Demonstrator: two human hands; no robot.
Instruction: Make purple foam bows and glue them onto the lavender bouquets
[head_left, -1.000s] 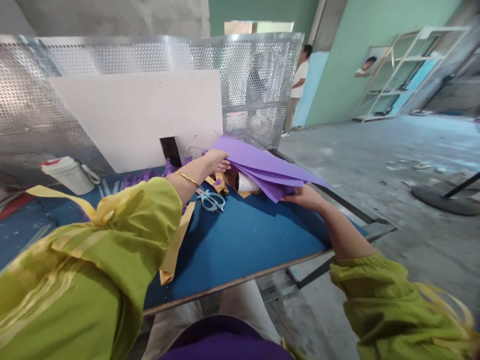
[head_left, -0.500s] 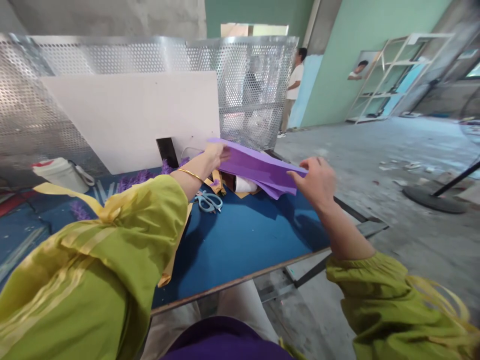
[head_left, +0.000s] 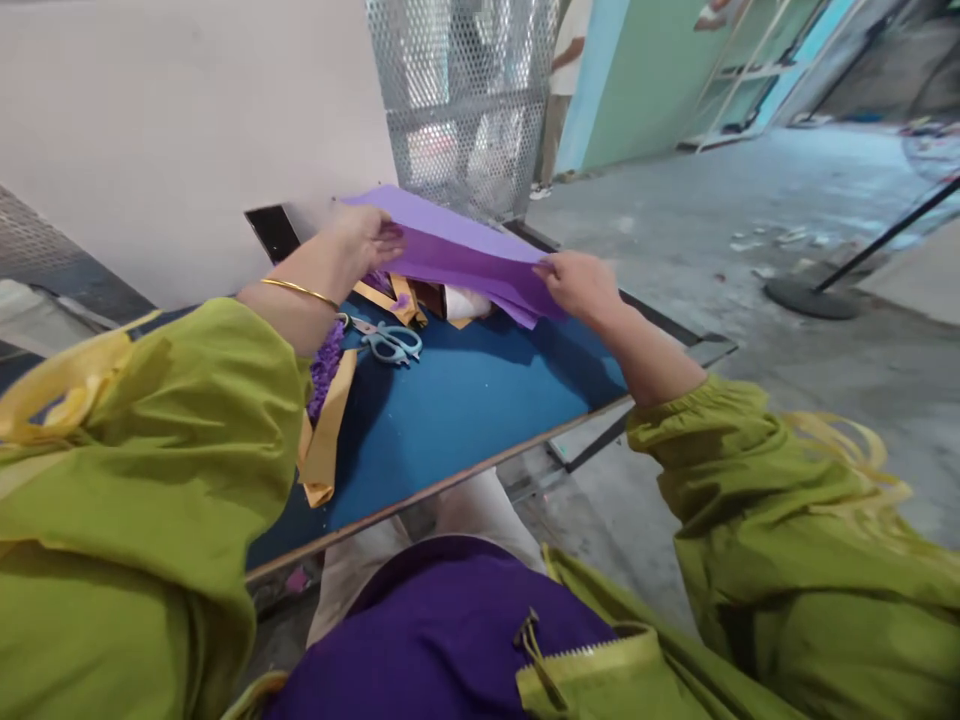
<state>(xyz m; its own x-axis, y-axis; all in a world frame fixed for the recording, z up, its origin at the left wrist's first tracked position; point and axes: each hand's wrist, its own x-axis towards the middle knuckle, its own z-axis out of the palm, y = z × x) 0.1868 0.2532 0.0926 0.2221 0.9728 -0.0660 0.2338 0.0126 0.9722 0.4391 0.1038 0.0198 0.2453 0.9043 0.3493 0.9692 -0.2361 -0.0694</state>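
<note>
A folded purple sheet [head_left: 465,245] stretches between my hands above the back of the blue table [head_left: 450,410]. My left hand [head_left: 367,238] grips its left end, with the fingertips against the sheet. At the right end my right hand [head_left: 577,283] pinches the edge between thumb and fingers. Beneath the sheet lie a white roll [head_left: 466,303] and yellow paper strips [head_left: 386,300]. Blue-handled scissors [head_left: 394,343] rest just in front of them. Left of the scissors, a yellow paper wrap [head_left: 326,435] holds purple flowers [head_left: 325,370], partly hidden by my left sleeve.
A black phone [head_left: 274,232] leans against a white board [head_left: 187,130] at the back left. Behind stands a perforated metal screen [head_left: 465,110], with a person [head_left: 562,90] beside it. A black stand base [head_left: 810,298] is on the floor at right.
The view has tilted down and shifted, so the table contents appear higher and further left. The purple sheet is still held at both ends and its upper face now shows wider.
</note>
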